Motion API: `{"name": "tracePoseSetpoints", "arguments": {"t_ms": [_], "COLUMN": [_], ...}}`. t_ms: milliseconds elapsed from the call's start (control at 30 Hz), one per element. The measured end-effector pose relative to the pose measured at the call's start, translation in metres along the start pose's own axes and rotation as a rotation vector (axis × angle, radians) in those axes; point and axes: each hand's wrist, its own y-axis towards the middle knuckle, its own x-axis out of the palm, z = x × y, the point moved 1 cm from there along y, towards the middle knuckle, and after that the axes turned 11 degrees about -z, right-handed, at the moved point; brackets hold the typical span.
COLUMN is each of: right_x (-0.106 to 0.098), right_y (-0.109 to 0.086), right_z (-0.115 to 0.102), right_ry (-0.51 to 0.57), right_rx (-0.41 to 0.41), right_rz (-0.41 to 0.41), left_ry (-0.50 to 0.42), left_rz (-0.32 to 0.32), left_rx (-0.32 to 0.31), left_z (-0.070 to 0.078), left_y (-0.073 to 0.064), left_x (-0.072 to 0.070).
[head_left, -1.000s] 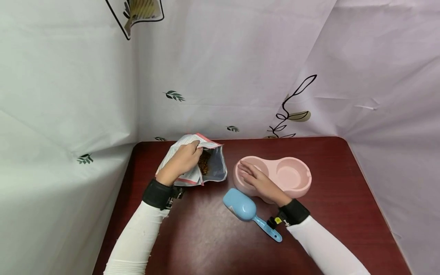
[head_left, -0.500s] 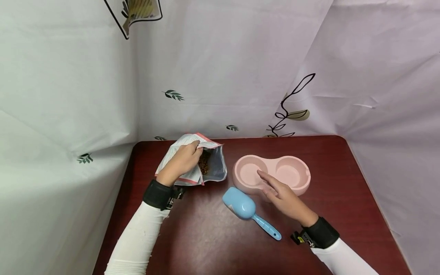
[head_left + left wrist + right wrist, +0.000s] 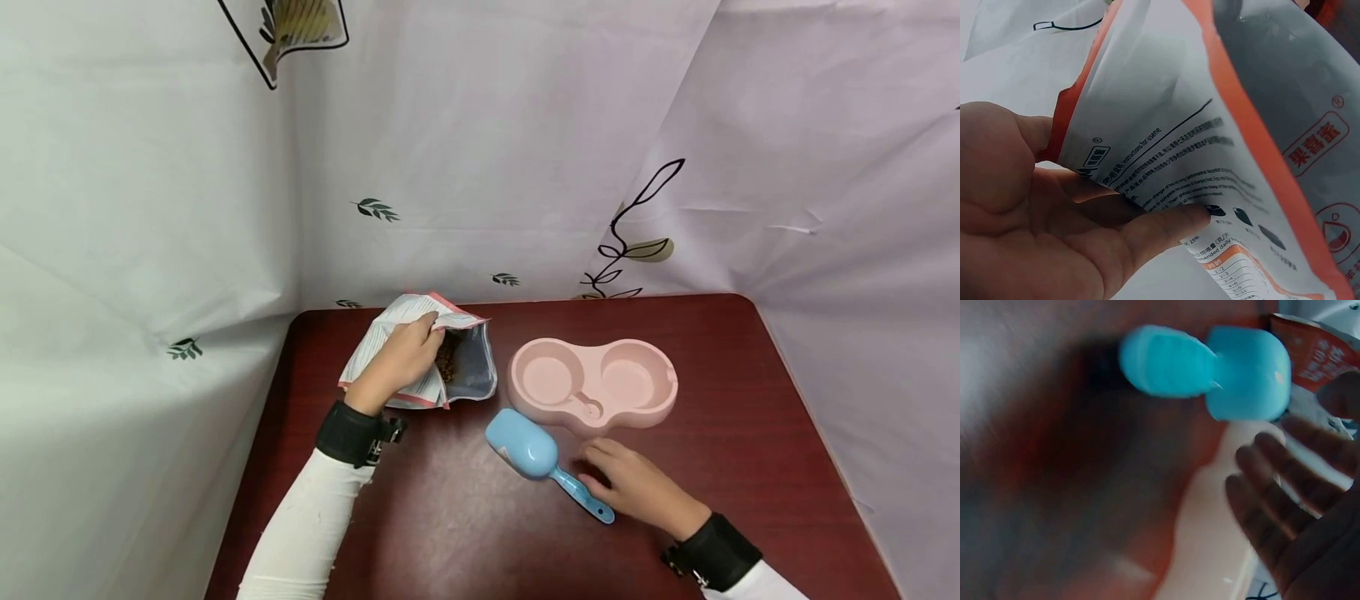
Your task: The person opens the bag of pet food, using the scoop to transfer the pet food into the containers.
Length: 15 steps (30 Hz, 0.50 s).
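My left hand (image 3: 399, 360) pinches the printed wall of an opened pet food bag (image 3: 1172, 81) near its mouth. The bag lies at the back left, with brown kibble (image 3: 446, 360) inside; part of it is hidden by the hand. In the head view, my right hand (image 3: 645, 489) hovers beside the handle of a blue scoop (image 3: 528, 448). Its fingers are relaxed and hold nothing; in the right wrist view they spread apart from the scoop. Just behind the scoop sits a pink double pet bowl (image 3: 594, 360), with nothing visible in its two hollows.
Everything stands on a dark red table (image 3: 450, 533). White patterned cloth (image 3: 480, 150) hangs behind the table and at both sides. The bag and the bowl stand side by side near the back edge, with a narrow gap between them.
My right hand has drawn back from over the pink bowl, moving right and toward me, down to the scoop's handle. The left hand keeps its hold on the bag.
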Motion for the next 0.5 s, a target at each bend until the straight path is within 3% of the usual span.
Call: {"name": "tracePoseSetpoints", "arguments": {"t_ms": [200,500], "right_x": [0.023,0.046], "right_y": [-0.004,0.000], "right_z": [-0.003,-0.006], "right_ry": [-0.060,-0.066], "right_rx": [0.141,0.181], "right_rz": [-0.075,-0.032], "left_ry": [-0.043,-0.062], "left_rz": [0.013,0.009], "left_rx": [-0.031,-0.042], "left_z": [0.001,0.002], "left_y": [-0.001,-0.001], "left_x": [0.004,0.006]}}
